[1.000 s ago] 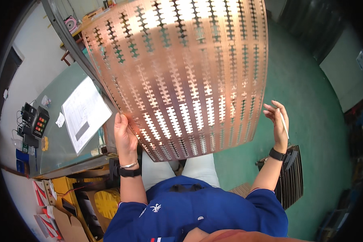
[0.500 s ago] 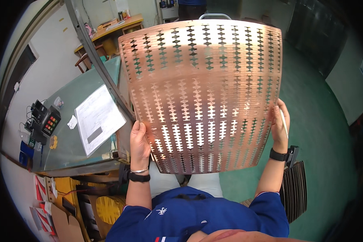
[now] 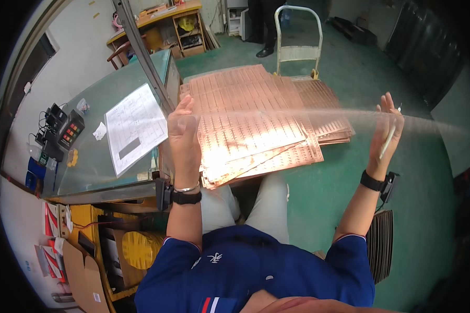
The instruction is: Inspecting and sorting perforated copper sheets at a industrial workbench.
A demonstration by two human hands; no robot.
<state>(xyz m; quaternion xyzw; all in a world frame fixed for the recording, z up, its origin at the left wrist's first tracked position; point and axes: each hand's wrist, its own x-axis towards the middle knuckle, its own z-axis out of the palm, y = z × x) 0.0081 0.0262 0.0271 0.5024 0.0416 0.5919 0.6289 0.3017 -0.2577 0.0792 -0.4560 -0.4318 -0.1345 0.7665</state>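
Between my raised hands runs a thin, blurred, pale streak, which looks like a perforated copper sheet [image 3: 344, 111] seen edge-on. My left hand [image 3: 184, 146] has its fingers closed at the streak's left end. On the other side, my right hand [image 3: 382, 133] is held upright with a slim white pen-like stick [image 3: 388, 141] gripped in it; whether it also grips the sheet is hard to make out. Below and beyond the hands lies a pile of perforated copper sheets [image 3: 235, 94], unevenly stacked, with glare on its near part.
At left stands a glass-topped table [image 3: 89, 180] with a paper sheet [image 3: 136, 125] and a small dark device [image 3: 70, 130]. A metal post [image 3: 143, 52] rises beside it. Behind the pile are a trolley handle [image 3: 299, 52] and a person's legs [image 3: 262, 26]. Dark slats [image 3: 381, 245] stand lower right.
The copper sheet has turned from facing me to nearly edge-on, uncovering the pile behind it. Both hands have risen, and the right has also moved outward.
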